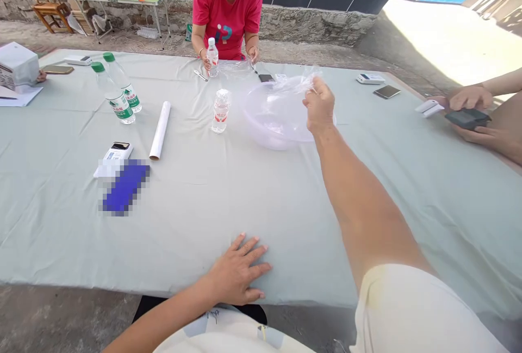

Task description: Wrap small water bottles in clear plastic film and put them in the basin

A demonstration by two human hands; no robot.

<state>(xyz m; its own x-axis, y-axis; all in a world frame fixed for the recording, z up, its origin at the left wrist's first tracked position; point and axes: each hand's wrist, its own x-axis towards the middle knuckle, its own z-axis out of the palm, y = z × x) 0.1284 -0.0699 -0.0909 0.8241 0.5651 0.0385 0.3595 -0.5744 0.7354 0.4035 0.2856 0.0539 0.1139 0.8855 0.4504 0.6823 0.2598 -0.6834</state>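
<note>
My right hand [320,105] is stretched out over the right side of a translucent lilac basin [269,135]. Its fingers are closed on a crumpled piece of clear plastic film [291,84], which hangs over the basin's far rim. Flat on the cloth near the table's front edge lies my left hand [240,271], fingers spread and holding nothing. Left of the basin stands a small clear bottle [220,113] with film wrapped over its top. A white roll of cling film [160,130] lies further left.
Two green-capped water bottles [116,97] stand at the left, with a white device [116,157] and a blurred blue object [125,187] nearer me. Across the table, a person in a pink shirt [228,13] touches another bottle [212,56]. At right, another person's hands hold a dark object [467,118].
</note>
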